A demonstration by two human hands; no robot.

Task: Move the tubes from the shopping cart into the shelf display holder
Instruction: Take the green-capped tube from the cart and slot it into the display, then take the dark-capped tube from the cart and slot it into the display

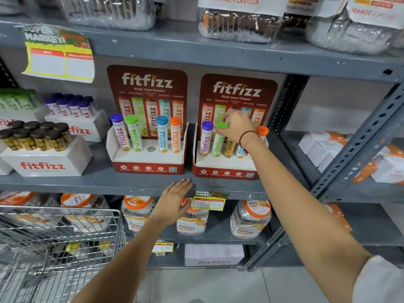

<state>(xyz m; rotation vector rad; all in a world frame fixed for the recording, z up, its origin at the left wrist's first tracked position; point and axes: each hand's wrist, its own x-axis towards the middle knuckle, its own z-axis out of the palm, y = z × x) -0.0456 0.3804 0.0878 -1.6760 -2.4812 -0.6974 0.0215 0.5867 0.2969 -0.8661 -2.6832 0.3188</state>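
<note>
Even, bright indoor light, shadows soft under the shelf (153, 184). Straight lines bow toward the edges — wide-angle distortion. The top bags (238, 22) and cart (65, 237) look smeared — centre stays sharp.

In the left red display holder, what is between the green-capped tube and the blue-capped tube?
In the head view, an empty round slot lies between the green-capped tube and the blue-capped tube; no tube stands there.
</note>
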